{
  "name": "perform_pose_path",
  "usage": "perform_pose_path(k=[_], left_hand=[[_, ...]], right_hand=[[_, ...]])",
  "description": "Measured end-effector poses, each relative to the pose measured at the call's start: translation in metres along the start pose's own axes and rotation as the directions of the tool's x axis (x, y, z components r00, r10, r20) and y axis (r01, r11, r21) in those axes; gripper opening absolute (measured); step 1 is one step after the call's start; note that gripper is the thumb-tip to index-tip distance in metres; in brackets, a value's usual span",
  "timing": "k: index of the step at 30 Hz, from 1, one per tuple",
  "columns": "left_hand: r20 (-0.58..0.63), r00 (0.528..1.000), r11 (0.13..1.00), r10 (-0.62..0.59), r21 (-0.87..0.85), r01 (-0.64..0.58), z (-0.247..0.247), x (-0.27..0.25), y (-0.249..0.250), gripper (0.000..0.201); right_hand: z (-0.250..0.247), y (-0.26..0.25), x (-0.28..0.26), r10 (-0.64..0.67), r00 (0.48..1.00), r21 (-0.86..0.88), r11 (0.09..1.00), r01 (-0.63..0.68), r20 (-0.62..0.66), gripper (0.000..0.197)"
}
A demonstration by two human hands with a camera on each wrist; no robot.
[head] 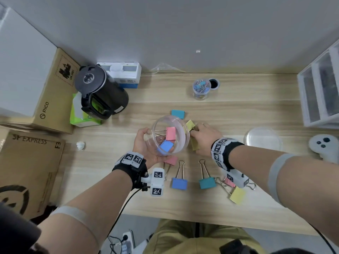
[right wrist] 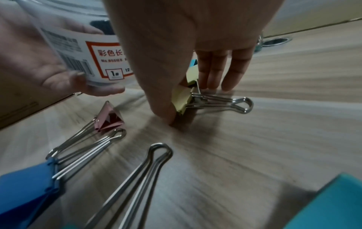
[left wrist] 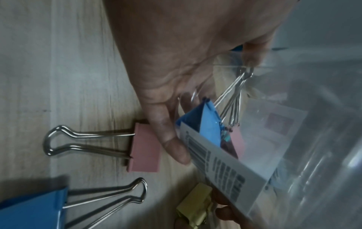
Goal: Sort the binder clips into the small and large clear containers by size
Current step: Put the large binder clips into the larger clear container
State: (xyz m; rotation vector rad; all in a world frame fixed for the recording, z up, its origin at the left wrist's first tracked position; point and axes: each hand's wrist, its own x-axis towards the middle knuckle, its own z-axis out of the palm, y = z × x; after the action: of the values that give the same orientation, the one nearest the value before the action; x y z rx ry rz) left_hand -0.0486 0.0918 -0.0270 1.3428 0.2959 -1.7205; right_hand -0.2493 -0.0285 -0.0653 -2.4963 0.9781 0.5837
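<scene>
My left hand grips the large clear container, tilted with its mouth toward me above the desk. A pink clip and a blue clip lie inside it. Just right of it, my right hand pinches a yellow clip that lies on the desk, thumb on one side and fingers on the other; a second yellow clip lies beside it. The small container of small clips stands at the back. Several large clips lie loose in front: pink, blue, teal, yellow.
Another teal clip lies behind the container. A clear lid and a white controller sit to the right, below a drawer unit. A black kettle and cardboard boxes crowd the left.
</scene>
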Motion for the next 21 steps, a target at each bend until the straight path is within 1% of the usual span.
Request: perform_pose_path(k=[3, 5, 6, 7, 9, 10, 12, 13, 15, 18, 21], left_hand=[[-0.004, 1.0, 1.0, -0.006, 0.008, 0.006, -0.001, 0.002, 0.0, 0.063], [-0.015, 1.0, 1.0, -0.006, 0.014, 0.007, 0.001, 0.003, 0.0, 0.061], [-0.027, 1.0, 1.0, -0.008, 0.015, 0.008, 0.002, 0.003, 0.001, 0.06], [-0.041, 0.999, 1.0, -0.009, 0.014, 0.01, 0.004, 0.004, 0.002, 0.061], [-0.053, 0.999, 1.0, -0.012, 0.003, 0.012, 0.008, 0.006, 0.004, 0.063], [-0.052, 0.999, 1.0, -0.011, -0.004, 0.01, 0.011, 0.006, 0.006, 0.063], [-0.056, 0.998, 1.0, -0.005, -0.018, 0.004, 0.019, 0.005, 0.009, 0.062], [-0.059, 0.998, 1.0, 0.002, -0.018, -0.003, 0.023, 0.006, 0.009, 0.064], [-0.062, 0.998, 1.0, 0.009, -0.019, -0.011, 0.03, 0.006, 0.009, 0.069], [-0.031, 1.0, 1.0, 0.004, -0.029, -0.005, 0.039, 0.007, 0.007, 0.07], [0.004, 1.0, 1.0, -0.005, 0.003, 0.005, 0.047, 0.007, 0.005, 0.064]], right_hand=[[-0.007, 0.003, -0.004, 0.019, 0.999, 0.095, 0.995, -0.015, -0.041, 0.06], [-0.02, 0.008, -0.006, 0.036, 0.995, 0.241, 0.971, -0.014, -0.088, 0.053], [-0.029, 0.011, -0.007, 0.065, 0.991, 0.306, 0.952, -0.026, -0.119, 0.051], [-0.038, 0.014, -0.007, 0.114, 0.981, 0.355, 0.933, -0.052, -0.155, 0.053], [-0.059, 0.02, -0.008, 0.217, 0.948, 0.444, 0.891, -0.096, -0.232, 0.068], [-0.07, 0.021, -0.009, 0.248, 0.93, 0.488, 0.869, -0.088, -0.273, 0.073], [-0.09, 0.017, -0.012, 0.248, 0.911, 0.543, 0.839, -0.032, -0.33, 0.069], [-0.099, 0.011, -0.014, 0.221, 0.912, 0.537, 0.844, 0.0, -0.347, 0.065], [-0.114, -0.004, -0.018, 0.155, 0.922, 0.461, 0.887, 0.029, -0.356, 0.056], [-0.122, -0.032, -0.02, 0.086, 0.935, 0.267, 0.964, 0.01, -0.345, 0.053], [-0.116, -0.048, -0.015, 0.085, 0.941, 0.184, 0.983, -0.025, -0.328, 0.046]])
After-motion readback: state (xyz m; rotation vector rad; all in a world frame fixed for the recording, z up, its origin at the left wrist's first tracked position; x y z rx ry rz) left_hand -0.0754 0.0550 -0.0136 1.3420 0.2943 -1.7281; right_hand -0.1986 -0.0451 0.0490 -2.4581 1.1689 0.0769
